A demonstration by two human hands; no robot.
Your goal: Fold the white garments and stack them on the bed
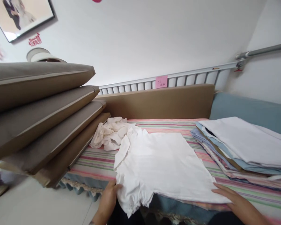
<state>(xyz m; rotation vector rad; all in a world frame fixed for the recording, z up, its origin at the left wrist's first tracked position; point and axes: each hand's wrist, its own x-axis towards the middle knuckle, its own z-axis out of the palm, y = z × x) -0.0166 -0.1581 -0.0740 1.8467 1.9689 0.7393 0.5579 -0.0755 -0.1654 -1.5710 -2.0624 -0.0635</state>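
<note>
A white shirt [159, 162] lies spread flat on a striped bed cover [93, 161], its near edge hanging over the bed's front. My left hand [109, 200] is at the shirt's near left corner, fingers curled on the cloth. My right hand [234, 201] rests on the shirt's near right corner, fingers stretched flat and pressing the fabric down.
A crumpled cream garment [110, 132] lies behind the shirt at the left. A pile of folded clothes [245, 150] sits at the right. Several brown cushions [42, 125] lean stacked at the left. A brown headboard [161, 101] and white rail [178, 78] run along the back wall.
</note>
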